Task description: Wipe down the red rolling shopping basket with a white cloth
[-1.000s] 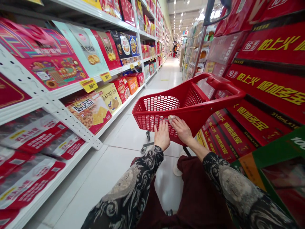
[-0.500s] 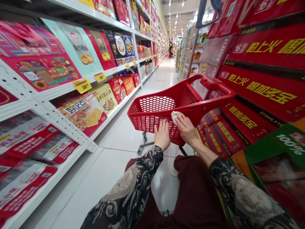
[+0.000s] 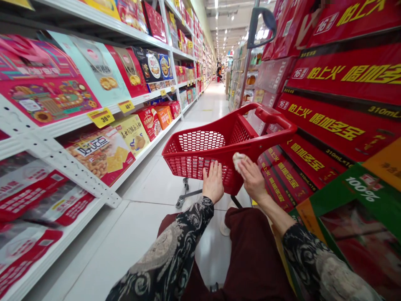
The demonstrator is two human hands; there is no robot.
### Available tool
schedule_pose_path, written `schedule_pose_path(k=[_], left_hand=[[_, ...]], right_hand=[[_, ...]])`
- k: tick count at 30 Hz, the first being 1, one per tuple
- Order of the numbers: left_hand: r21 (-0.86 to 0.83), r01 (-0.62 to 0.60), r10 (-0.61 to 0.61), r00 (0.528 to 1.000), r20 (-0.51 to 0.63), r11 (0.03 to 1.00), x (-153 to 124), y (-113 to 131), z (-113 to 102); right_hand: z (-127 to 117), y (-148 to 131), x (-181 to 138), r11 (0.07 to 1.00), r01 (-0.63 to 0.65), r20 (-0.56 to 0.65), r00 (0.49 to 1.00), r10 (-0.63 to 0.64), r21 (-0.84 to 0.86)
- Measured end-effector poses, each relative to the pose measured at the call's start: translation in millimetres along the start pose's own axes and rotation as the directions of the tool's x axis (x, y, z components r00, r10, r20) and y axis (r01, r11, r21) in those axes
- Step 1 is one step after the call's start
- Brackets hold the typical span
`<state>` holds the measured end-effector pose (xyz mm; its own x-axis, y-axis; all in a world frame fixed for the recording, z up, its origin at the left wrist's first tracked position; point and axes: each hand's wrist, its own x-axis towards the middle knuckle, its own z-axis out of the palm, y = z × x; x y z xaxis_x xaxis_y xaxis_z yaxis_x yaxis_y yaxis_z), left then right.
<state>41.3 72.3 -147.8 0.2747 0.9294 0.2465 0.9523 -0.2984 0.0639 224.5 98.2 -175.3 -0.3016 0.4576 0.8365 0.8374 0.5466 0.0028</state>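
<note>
A red plastic shopping cart (image 3: 200,151) with perforated basket walls stands in front of my knees, its handle toward the right. My right hand (image 3: 253,177) presses a crumpled whitish cloth (image 3: 239,161) against the solid red part of the basket's near side. Flat against the perforated part of that side, my left hand (image 3: 213,183) has its fingers stretched out and holds nothing. Its fingertips lie just below the basket rim.
Shelves (image 3: 138,100) of boxed snacks run along the left. Stacked red drink cartons (image 3: 332,125) rise close on the right, with a green box (image 3: 360,209) nearer me. Behind the cart stands a pole with a grey handle (image 3: 261,25). A person (image 3: 219,72) is far down the aisle.
My right hand has slid the cloth rightward and slightly down along the basket side. The left hand stays on the basket. The whole view has shifted a little.
</note>
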Motion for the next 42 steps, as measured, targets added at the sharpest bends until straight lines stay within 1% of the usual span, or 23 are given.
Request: schedule_pose_path(k=[1, 3, 5, 6, 8, 11, 14, 16, 17, 18, 21, 23, 24, 25, 27, 29, 33, 36, 38, 39, 42], left_hand=[[-0.007, -0.007, 0.007, 1.0, -0.013, 1.0, 3, 4, -2], [-0.022, -0.033, 0.032, 0.999, -0.037, 0.999, 9, 14, -5], [-0.036, -0.073, 0.071, 0.996, -0.053, 0.997, 13, 23, -8], [-0.041, -0.092, 0.09, 0.994, -0.056, 0.995, 15, 27, -8], [-0.045, -0.116, 0.113, 0.992, -0.053, 0.992, 16, 32, -8], [-0.027, -0.12, 0.119, 0.992, -0.04, 0.992, 14, 28, -4], [-0.001, -0.095, 0.095, 0.995, -0.015, 0.995, 9, 15, 4], [0.008, -0.063, 0.063, 0.998, -0.005, 0.998, 6, 6, 9], [0.009, -0.047, 0.047, 0.999, -0.003, 0.999, 5, 2, 11], [0.008, -0.033, 0.033, 0.999, -0.002, 0.999, 4, -2, 12], [0.001, 0.002, -0.002, 1.0, -0.005, 1.0, 6, -9, 11], [-0.004, 0.027, -0.027, 1.0, -0.015, 1.0, 9, -11, 8], [-0.006, 0.039, -0.039, 0.999, -0.021, 0.999, 11, -12, 6], [-0.007, 0.048, -0.048, 0.998, -0.027, 0.999, 12, -13, 4], [-0.006, 0.061, -0.061, 0.998, -0.035, 0.998, 14, -16, 2], [0.0, 0.063, -0.063, 0.997, -0.032, 0.998, 14, -20, 2], [0.024, 0.066, -0.065, 0.998, -0.013, 0.998, 8, -30, 8], [0.042, 0.076, -0.076, 0.997, 0.0, 0.996, 3, -38, 14], [0.045, 0.084, -0.085, 0.996, 0.004, 0.995, 2, -43, 16], [0.044, 0.09, -0.09, 0.996, 0.003, 0.995, 1, -46, 17], [0.034, 0.124, -0.124, 0.992, -0.005, 0.992, 2, -54, 18]], right_hand=[[-8, 6, 13, 0.999, -0.026, -0.071, 0.997, 0.024, -0.023], [-20, 18, 34, 0.995, -0.072, -0.141, 0.988, 0.062, -0.071], [-22, 27, 41, 0.99, -0.09, -0.147, 0.986, 0.073, -0.106], [-19, 30, 39, 0.99, -0.085, -0.133, 0.989, 0.069, -0.116], [-10, 30, 25, 0.991, -0.052, -0.074, 0.996, 0.043, -0.123], [9, 23, -9, 0.995, 0.014, 0.086, 0.996, -0.006, -0.097], [22, 11, -35, 0.997, 0.077, 0.259, 0.963, -0.066, -0.03], [24, 4, -37, 0.996, 0.084, 0.316, 0.945, -0.082, 0.007], [24, 2, -32, 0.997, 0.08, 0.311, 0.947, -0.081, 0.019], [22, 0, -24, 0.997, 0.071, 0.28, 0.957, -0.075, 0.025], [18, -3, 16, 1.0, 0.024, 0.087, 0.996, -0.025, 0.014], [19, -3, 43, 1.0, -0.011, -0.021, 1.0, 0.011, -0.006], [21, -4, 53, 1.0, -0.01, -0.051, 0.999, 0.009, -0.016], [24, -5, 60, 1.0, 0.002, -0.056, 0.998, -0.003, -0.021], [34, -8, 63, 0.999, 0.04, -0.004, 0.999, -0.04, -0.019], [45, -14, 54, 0.997, 0.073, 0.096, 0.993, -0.072, -0.005], [63, -25, 18, 0.992, 0.117, 0.258, 0.959, -0.122, 0.035], [70, -31, -7, 0.985, 0.153, 0.351, 0.921, -0.17, 0.075], [71, -34, -14, 0.98, 0.17, 0.366, 0.91, -0.195, 0.1], [71, -36, -12, 0.98, 0.17, 0.349, 0.916, -0.197, 0.107], [67, -43, 10, 0.986, 0.132, 0.233, 0.961, -0.153, 0.1]])
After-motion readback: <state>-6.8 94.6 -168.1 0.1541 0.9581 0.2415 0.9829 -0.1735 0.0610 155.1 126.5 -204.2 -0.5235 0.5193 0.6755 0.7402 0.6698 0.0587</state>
